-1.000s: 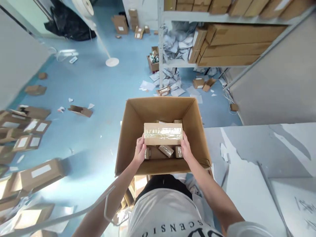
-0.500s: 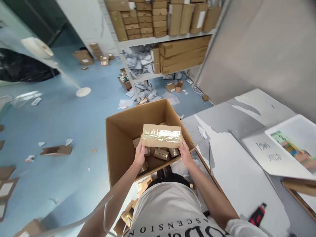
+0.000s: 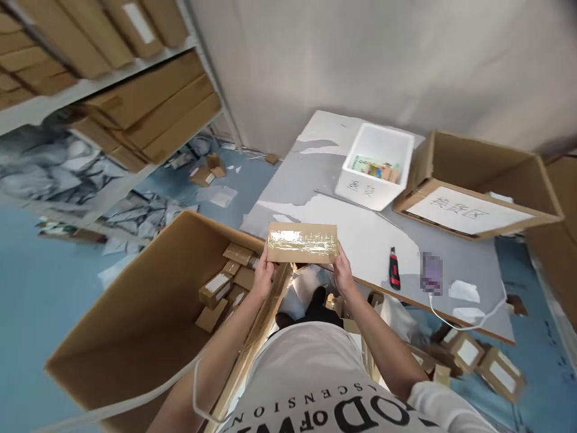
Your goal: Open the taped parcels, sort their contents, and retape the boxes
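A small brown cardboard box (image 3: 302,243) with shiny clear tape along its upper face is held level in front of me. My left hand (image 3: 264,275) grips its left end and my right hand (image 3: 343,272) its right end, fingers closed around the sides. Below and left of it stands a large open carton (image 3: 130,282) with several small taped boxes (image 3: 216,290) inside. Behind the held box lies the grey table (image 3: 288,186), its top partly covered with torn white paper.
On the table are a white foam bin (image 3: 367,195), an open carton with a handwritten label (image 3: 478,210), a red and black box cutter (image 3: 394,269) and a blurred-out device (image 3: 431,273) on a white cable. Shelves (image 3: 148,114) stand left; small boxes (image 3: 500,373) lie on the floor at right.
My view has turned right, toward the table. The held box has moved from over the large carton to the table's near edge, still between both hands.
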Motion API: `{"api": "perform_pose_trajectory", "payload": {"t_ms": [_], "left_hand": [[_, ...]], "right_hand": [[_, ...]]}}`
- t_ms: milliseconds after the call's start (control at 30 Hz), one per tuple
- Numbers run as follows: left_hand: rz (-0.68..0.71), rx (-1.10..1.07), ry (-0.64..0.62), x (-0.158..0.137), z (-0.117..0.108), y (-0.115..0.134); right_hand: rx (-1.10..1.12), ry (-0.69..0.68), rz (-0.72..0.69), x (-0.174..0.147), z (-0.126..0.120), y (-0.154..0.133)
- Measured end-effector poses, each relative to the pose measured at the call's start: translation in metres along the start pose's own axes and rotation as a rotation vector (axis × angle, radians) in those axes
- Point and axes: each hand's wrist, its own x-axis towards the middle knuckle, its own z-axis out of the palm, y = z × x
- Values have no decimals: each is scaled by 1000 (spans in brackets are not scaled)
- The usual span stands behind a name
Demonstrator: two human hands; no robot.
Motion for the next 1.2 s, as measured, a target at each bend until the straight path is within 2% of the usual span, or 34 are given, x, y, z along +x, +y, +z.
{"api": "perform_pose_trajectory", "payload": {"t_ms": [133,267,400,533,700,1000,1200], "left_hand": [[-13,-8,-148,35,56,-25],[-2,25,-274,63,108,-42],[-40,32,-371,82,152,-53],[-114,60,-424,92,180,-70],[-135,125,-485,104,189,-92],[-210,308,-572,125,171,-135],[-178,273,-604,125,165,-147]], "right_hand": [[-12,180,-24,3,-57,0],[-9,292,-18,6,-105,4],[-24,371,25,7,-139,6],[-80,417,91,7,-160,6],[-108,448,147,16,-169,13],[-111,386,189,33,-166,41],[-115,357,160,29,-173,62]]}}
